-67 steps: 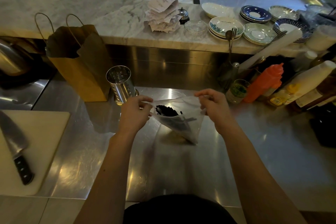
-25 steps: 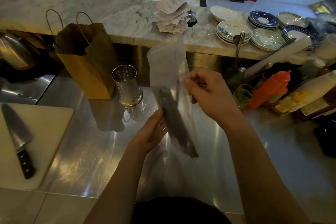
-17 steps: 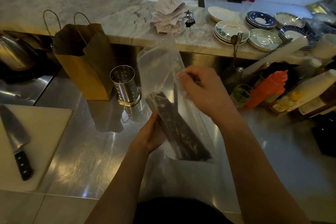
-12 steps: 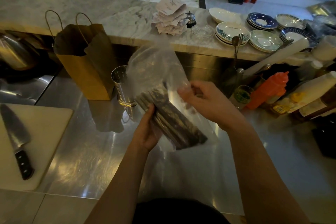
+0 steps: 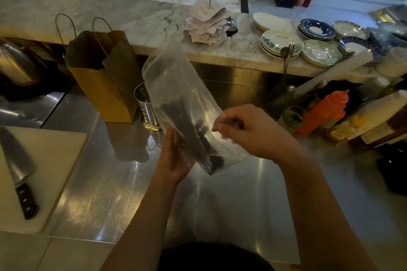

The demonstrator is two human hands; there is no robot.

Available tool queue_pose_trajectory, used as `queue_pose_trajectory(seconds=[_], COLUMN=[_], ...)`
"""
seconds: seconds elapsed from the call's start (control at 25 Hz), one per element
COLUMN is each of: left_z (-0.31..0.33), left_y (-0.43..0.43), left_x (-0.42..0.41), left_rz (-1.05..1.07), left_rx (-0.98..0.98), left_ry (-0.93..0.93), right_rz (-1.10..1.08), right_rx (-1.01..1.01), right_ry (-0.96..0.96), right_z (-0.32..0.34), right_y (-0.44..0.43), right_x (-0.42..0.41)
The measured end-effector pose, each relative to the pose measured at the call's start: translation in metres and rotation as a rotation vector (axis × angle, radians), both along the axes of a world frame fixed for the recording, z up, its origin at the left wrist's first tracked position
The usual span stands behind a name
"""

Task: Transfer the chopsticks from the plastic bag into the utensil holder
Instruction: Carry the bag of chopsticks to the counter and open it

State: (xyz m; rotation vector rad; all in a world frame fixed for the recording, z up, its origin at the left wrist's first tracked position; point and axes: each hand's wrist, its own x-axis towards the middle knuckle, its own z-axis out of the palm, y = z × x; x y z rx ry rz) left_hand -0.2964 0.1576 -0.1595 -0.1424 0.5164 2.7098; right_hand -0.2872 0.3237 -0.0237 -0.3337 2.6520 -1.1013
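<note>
- My left hand (image 5: 176,158) cups the lower part of the plastic bag (image 5: 176,103) from beneath, palm up and fingers curled around the bundle through the film.
- My right hand (image 5: 248,132) pinches a fold of the bag's right edge between thumb and fingertips, just right of the bundle.
- The chopsticks (image 5: 189,138) lie inside the bag as one dark bundle, slanting down toward me, their lower ends at the bag's bottom corner.
- The utensil holder (image 5: 145,108) stands on the steel counter (image 5: 110,193), partly hidden behind the bag's left side; the paper bag (image 5: 103,81) is just left of the holder.
- The bag's mouth points up and away, above the holder. To do this well, I think I should squeeze the bundle tight so no stick slips sideways.
- Then I'd bring the mouth over the holder's rim and tip the bundle's ends in together.
- Loose film could catch on the rim, so I'd keep the right pinch taut.
</note>
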Motion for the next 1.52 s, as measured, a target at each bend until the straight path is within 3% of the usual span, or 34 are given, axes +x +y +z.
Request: queue_pose_trajectory(seconds=[0.24,0.44,0.64,0.8,0.96,1.28,1.4,1.52], left_z=[-0.01,0.0,0.011,-0.019,-0.04,-0.029,-0.032,-0.039], left_y=[-0.002,-0.004,0.002,0.003,0.005,0.011,0.009,0.007], left_x=[-0.004,0.002,-0.006,-0.012,-0.006,0.0,-0.003,-0.006], left_rz=[0.076,0.089,0.108,-0.036,-0.085,-0.149,-0.158,-0.091], left_rx=[-0.325,-0.313,-0.529,-0.412,-0.341,-0.258,-0.342,-0.498], left_ry=[-0.121,-0.096,0.036,-0.03,-0.118,-0.013,0.004,-0.102], right_rz=[0.083,0.152,-0.115,-0.069,-0.092,-0.028,-0.064,-0.133], right_rx=[0.07,0.184,0.023,-0.021,0.069,0.093,0.005,-0.136], right_ry=[0.001,-0.108,-0.045,-0.024,-0.041,-0.029,-0.055,-0.135], right_z=[0.013,0.021,0.006,-0.001,-0.008,0.0,-0.002,-0.008], right_y=[0.002,0.01,0.004,-0.006,-0.007,-0.007,-0.004,0.0], right_x=[0.005,0.01,-0.001,-0.003,-0.005,-0.003,-0.005,-0.005])
